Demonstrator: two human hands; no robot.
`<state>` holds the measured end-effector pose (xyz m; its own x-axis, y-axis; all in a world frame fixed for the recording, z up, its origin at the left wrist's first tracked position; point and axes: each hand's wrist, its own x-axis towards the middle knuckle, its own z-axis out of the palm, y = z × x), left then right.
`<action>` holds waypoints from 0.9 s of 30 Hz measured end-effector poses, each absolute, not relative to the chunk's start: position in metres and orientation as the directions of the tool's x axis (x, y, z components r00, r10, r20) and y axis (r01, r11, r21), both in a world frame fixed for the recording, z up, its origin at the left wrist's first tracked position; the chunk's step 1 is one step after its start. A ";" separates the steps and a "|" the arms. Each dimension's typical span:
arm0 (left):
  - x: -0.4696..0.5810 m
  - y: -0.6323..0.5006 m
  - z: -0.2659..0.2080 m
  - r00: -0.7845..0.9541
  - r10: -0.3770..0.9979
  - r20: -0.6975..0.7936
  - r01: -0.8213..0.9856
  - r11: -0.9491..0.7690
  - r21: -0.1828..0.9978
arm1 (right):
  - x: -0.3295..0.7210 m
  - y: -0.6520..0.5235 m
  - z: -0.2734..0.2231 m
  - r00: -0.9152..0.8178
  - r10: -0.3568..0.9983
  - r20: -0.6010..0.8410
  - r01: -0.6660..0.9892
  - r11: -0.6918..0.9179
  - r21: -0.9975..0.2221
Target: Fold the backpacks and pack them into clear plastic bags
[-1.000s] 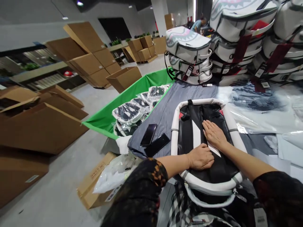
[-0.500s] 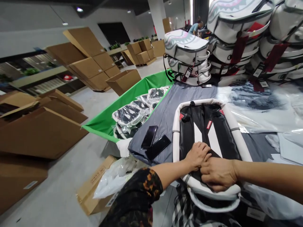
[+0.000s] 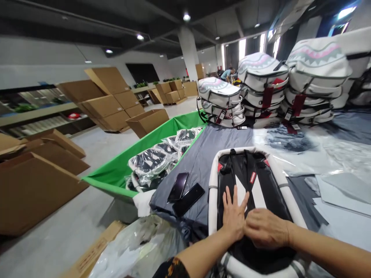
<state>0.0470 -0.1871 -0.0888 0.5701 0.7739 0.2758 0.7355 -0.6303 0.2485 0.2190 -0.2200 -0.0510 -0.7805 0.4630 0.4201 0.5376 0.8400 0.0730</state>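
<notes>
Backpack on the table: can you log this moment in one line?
left hand: flat on backpack | right hand: resting on backpack | two phones: beside it

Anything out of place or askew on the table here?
Two dark phones lie loose near the table's left edge, one overlapping the other. Otherwise nothing stands out: both hands rest flat on the backpack.

The left hand [image 3: 233, 216] has opened flat on the black, white-edged backpack [image 3: 262, 189], the right hand [image 3: 266, 228] now unclenched beside it.

Grey concrete floor [image 3: 72, 231], dark ceiling, white pillar [image 3: 189, 58], cardboard boxes [image 3: 107, 100].
</notes>
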 end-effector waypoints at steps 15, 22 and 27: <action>0.088 -0.121 -0.041 0.583 0.795 0.169 0.746 -0.606 0.276 | 0.315 -0.110 -0.048 -0.026 0.946 0.322 0.998 0.044 -0.047; 0.079 -0.126 -0.064 0.591 0.797 0.124 0.697 -0.581 0.421 | 0.451 -0.080 -0.017 0.600 0.786 0.152 0.798 -0.574 -0.184; 0.073 -0.114 -0.070 0.640 0.766 0.067 0.648 -0.584 0.489 | 0.474 -0.050 -0.047 0.797 0.602 0.051 0.597 -0.770 -0.227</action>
